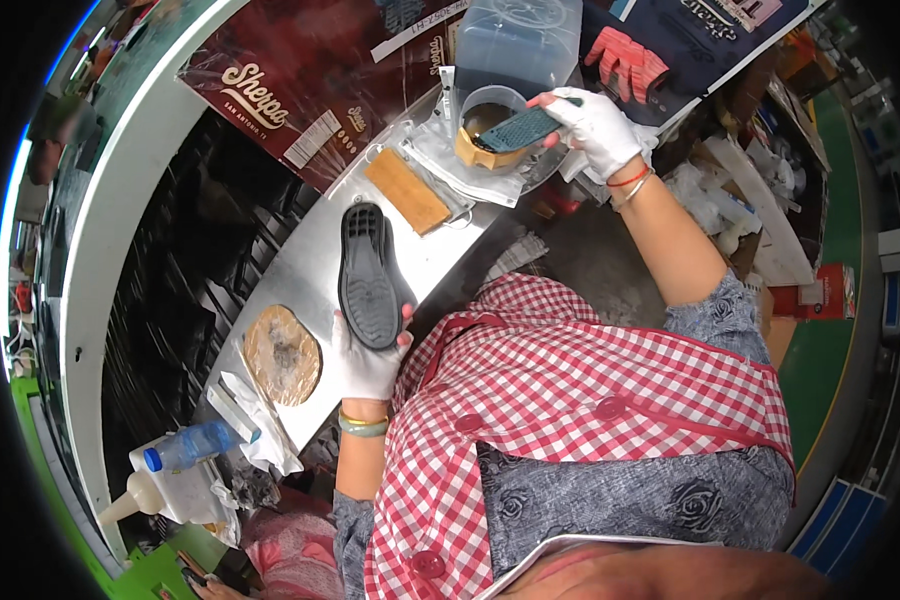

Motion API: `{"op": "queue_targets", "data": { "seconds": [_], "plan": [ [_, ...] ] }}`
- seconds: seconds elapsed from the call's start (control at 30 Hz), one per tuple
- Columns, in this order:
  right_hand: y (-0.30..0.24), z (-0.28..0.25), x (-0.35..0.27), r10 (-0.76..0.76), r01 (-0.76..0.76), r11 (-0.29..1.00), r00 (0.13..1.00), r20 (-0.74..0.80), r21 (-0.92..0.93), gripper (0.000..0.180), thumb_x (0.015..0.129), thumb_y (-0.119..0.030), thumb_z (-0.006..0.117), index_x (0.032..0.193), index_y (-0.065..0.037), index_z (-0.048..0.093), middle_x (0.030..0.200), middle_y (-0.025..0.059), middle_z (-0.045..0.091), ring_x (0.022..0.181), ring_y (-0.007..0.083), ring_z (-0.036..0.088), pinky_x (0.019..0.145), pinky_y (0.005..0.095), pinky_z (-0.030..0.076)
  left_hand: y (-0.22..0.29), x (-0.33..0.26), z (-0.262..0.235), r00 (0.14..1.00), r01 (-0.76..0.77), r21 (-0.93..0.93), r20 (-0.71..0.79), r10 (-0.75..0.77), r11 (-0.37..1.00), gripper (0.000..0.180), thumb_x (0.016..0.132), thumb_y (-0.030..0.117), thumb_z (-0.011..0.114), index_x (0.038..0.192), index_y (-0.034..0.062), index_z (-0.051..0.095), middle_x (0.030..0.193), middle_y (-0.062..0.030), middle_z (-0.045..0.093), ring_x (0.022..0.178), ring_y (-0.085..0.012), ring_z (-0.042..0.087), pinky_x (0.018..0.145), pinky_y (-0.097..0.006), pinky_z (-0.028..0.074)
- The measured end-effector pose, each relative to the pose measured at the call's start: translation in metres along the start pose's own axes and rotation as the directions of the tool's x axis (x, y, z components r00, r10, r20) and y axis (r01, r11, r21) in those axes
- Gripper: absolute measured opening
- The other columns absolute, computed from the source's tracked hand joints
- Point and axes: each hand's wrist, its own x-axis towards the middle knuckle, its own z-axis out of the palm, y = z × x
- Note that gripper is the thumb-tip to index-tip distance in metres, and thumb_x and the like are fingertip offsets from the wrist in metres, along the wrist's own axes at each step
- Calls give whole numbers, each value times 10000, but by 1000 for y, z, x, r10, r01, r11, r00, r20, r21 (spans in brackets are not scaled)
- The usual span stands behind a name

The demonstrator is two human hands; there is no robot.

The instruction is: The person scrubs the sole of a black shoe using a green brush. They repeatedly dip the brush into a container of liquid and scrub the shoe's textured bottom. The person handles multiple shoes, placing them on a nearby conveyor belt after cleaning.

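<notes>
Steady the sole (367,275) in the cupped left hand (367,368), left of the cup (466,151), and drain the green piece (522,130) the right hand (596,130) pinches.

"Where can the left hand (362,362) go?"
"Bare metal shows on the table (440,258) between its black sole (363,280) and the round wrapped pad (283,355)."
"And over to the right hand (595,130)?"
"The flat brown block (407,190) and yellow cup holder (470,152) get in the way. A bare strip runs beside the block, by the near edge."
"Past the cup?"
"No, the big see-through tub (520,45) is there. Its dark green piece (520,130) hangs over the cup, too."
"Whose?"
"The right hand's."
</notes>
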Motion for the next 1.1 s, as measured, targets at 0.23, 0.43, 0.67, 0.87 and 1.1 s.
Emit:
{"op": "queue_targets", "data": {
  "seconds": [0.23,0.43,0.67,0.87,1.1],
  "plan": [
    [-50,80,-57,-21,-9,974,992,126,228,261,904,-265,520,950,-30,624,739,18,618,515,49,531,445,159,374,4,35,55,969,-38,-85,239,57,996,567,895,475,435,1312,92,404,1255,-137,484,1088,-385,482,829,-468,431],
    [-60,123,-69,-98,35,954,975,201,296,232,921,-208,503,954,-10,619,763,32,632,560,44,544,475,159,402,-1,30,73,967,-84,-31,239,89,996,654,848,487,530,1306,40,390,1238,-215,486,1086,-368,514,846,-471,477],
    [-53,133,-71,-49,-26,950,972,232,311,193,911,-175,528,941,-13,629,725,-6,577,519,31,486,480,159,417,-7,22,76,962,-120,2,248,115,993,660,838,463,568,1323,61,371,1285,-184,445,1137,-366,476,830,-471,478],
    [-53,137,-71,-142,113,959,985,97,260,157,907,-127,518,928,-26,637,733,-8,604,584,25,535,514,171,418,-11,21,82,948,-121,43,301,102,992,703,818,439,614,1345,68,333,1296,-169,428,1136,-377,475,828,-463,501],
    [-55,133,-56,-244,220,934,968,54,281,178,914,-163,508,937,-35,629,718,5,629,588,27,552,509,166,409,-15,17,81,953,-158,133,281,116,978,724,811,446,622,1363,95,311,1317,-121,421,1104,-381,508,804,-454,519]
  ]
}}
